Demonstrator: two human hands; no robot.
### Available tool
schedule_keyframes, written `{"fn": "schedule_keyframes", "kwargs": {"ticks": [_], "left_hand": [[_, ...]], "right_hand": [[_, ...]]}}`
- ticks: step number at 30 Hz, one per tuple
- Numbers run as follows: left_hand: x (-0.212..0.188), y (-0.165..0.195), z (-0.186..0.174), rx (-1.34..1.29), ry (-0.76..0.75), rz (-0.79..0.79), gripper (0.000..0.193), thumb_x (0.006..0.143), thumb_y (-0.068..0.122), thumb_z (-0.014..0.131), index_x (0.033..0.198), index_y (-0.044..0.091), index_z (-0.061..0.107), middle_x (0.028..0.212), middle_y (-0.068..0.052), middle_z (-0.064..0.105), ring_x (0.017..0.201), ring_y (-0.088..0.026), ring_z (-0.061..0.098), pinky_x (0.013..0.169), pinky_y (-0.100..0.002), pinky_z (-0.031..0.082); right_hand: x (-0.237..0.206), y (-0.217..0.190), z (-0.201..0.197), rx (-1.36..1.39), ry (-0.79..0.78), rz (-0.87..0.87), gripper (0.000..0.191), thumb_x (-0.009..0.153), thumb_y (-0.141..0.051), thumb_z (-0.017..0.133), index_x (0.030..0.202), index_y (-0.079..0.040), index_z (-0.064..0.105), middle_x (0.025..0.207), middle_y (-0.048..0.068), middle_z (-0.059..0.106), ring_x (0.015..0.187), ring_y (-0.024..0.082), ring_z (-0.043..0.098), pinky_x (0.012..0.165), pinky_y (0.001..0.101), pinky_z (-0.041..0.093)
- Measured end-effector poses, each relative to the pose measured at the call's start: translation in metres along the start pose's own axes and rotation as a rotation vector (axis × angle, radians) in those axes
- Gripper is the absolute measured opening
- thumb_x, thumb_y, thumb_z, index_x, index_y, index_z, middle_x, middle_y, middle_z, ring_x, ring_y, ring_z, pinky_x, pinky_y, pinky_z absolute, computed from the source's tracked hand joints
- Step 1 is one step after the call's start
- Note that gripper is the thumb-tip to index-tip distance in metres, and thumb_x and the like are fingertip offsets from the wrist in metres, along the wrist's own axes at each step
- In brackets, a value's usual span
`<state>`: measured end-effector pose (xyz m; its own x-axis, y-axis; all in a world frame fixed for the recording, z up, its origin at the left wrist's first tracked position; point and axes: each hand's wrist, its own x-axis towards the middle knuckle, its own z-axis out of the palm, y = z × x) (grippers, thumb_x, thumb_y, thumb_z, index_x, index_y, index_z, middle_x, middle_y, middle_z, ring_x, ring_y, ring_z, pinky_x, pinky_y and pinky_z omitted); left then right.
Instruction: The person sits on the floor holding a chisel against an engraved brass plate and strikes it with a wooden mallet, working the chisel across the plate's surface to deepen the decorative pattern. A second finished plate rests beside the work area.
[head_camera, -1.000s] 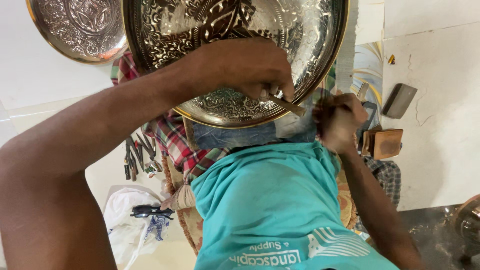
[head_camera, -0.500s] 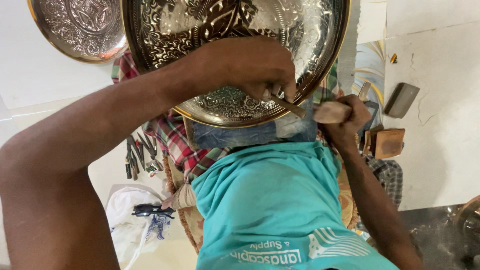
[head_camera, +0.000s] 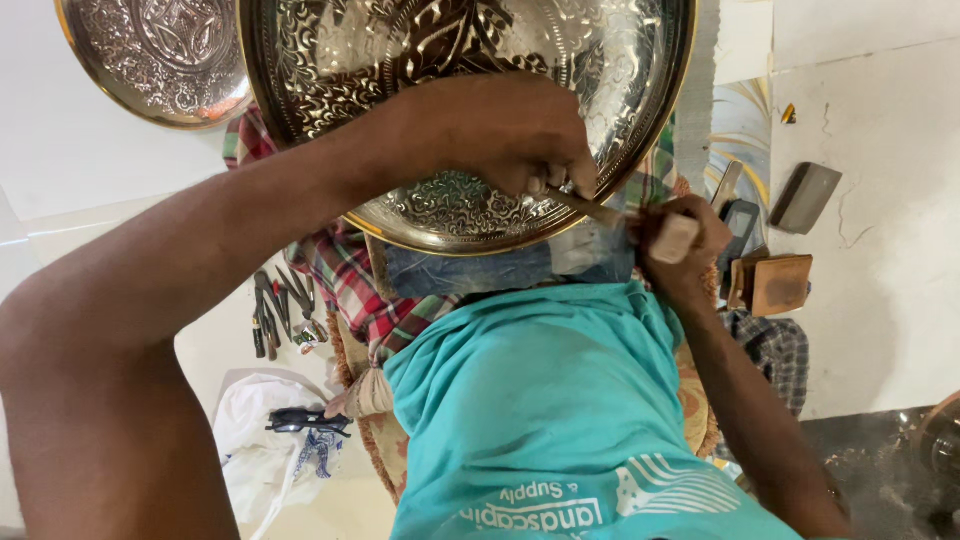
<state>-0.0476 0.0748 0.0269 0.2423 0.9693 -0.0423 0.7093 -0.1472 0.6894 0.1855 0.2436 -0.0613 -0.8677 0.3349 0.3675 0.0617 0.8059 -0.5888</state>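
The tray (head_camera: 470, 110), on the person's lap, is densely engraved nearly all over; little bare metal shows. The left hand (head_camera: 510, 135) pinches a chisel (head_camera: 585, 203) against its rim; the right hand (head_camera: 680, 245) grips a mallet (head_camera: 677, 238).

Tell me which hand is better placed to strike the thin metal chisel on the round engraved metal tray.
Right, probably. The right hand grips a pale striking tool just beside the chisel end, while the left hand is busy pinching the chisel against the tray.
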Motion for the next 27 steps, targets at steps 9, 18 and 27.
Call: {"fn": "schedule_keyframes", "kwargs": {"ticks": [9, 18, 27], "left_hand": [[0.002, -0.003, 0.006, 0.008, 0.006, -0.018, 0.049, 0.07, 0.0, 0.079, 0.116, 0.016, 0.078, 0.085, -0.008, 0.077, 0.074, -0.026, 0.075, 0.061, -0.042, 0.057], [0.002, -0.002, 0.004, 0.014, -0.004, -0.032, 0.044, 0.07, -0.002, 0.077, 0.112, 0.014, 0.079, 0.083, -0.009, 0.077, 0.074, -0.026, 0.075, 0.062, -0.043, 0.056], [-0.001, -0.002, 0.006, 0.084, 0.023, 0.033, 0.045, 0.064, 0.0, 0.08, 0.107, 0.012, 0.079, 0.08, -0.01, 0.076, 0.075, -0.03, 0.073, 0.064, -0.047, 0.055]], "right_hand": [[0.01, -0.001, 0.003, 0.403, -0.015, 0.122, 0.013, 0.093, 0.002, 0.069, 0.093, -0.005, 0.057, 0.089, 0.008, 0.063, 0.072, 0.02, 0.065, 0.064, 0.0323, 0.054], [0.021, 0.001, -0.004, 0.418, -0.072, 0.118, 0.017, 0.093, 0.006, 0.072, 0.097, -0.004, 0.059, 0.093, 0.006, 0.066, 0.081, 0.018, 0.068, 0.074, 0.0314, 0.059], [0.026, -0.004, -0.012, 0.246, -0.023, -0.004, 0.029, 0.079, -0.01, 0.085, 0.095, -0.004, 0.061, 0.09, 0.009, 0.065, 0.082, 0.023, 0.064, 0.077, 0.0369, 0.05]]}}
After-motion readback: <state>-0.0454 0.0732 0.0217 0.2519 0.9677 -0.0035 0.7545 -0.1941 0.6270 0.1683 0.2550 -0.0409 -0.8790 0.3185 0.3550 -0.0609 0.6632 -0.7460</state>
